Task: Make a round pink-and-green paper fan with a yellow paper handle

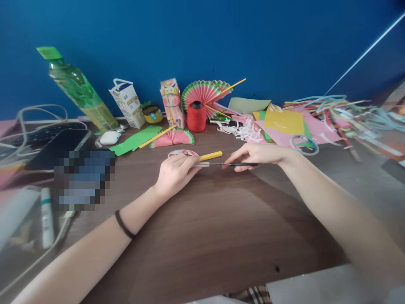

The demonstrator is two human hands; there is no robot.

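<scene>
My left hand rests low over the table, its fingers closed on a narrow whitish strip. Just behind its fingertips is a yellow strip; I cannot tell whether the hand touches it. My right hand grips black-handled scissors, seen edge-on, with the thin blade end directed left at the whitish strip. A roll of tape with red print on its core lies behind my left hand, partly hidden by it. Beyond it sits a small pink and green folded paper fan.
Along the blue wall stand a green bottle, a milk carton, a decorated box, a red thread spool and a larger paper fan. Coloured paper and strips pile up at right. A blurred-out phone lies at left.
</scene>
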